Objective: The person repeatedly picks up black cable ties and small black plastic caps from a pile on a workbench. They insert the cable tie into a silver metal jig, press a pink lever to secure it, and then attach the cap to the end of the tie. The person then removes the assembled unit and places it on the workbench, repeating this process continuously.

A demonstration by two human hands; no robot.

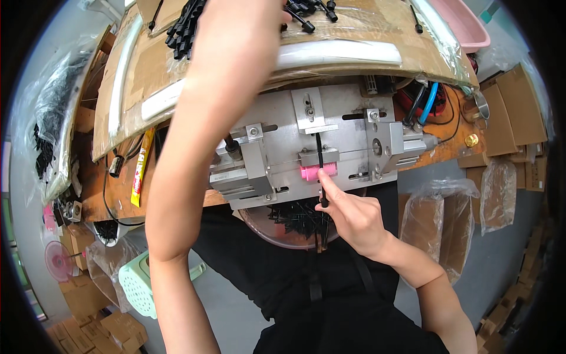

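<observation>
My right hand [354, 215] pinches the near end of a slim black rod [320, 154], its index finger lying along it. This rod runs across a pink block [328, 170] and a small metal rest, and its far end meets a bracket on the metal fixture [277, 118]. At the top edge my left hand [244, 23] reaches over the cardboard to a pile of black rods with thicker ends [186, 29]. Its fingers are mostly cut off or hidden, so I cannot see what they hold.
A clear bowl [259, 227] of dark thin pieces stands below the fixture. Metal cylinders [407, 144] flank the fixture, with a blue hose [429, 101] at the right. A yellow packet [141, 168] lies left. A green plastic stool [138, 283] and cardboard boxes [513, 106] stand around the bench.
</observation>
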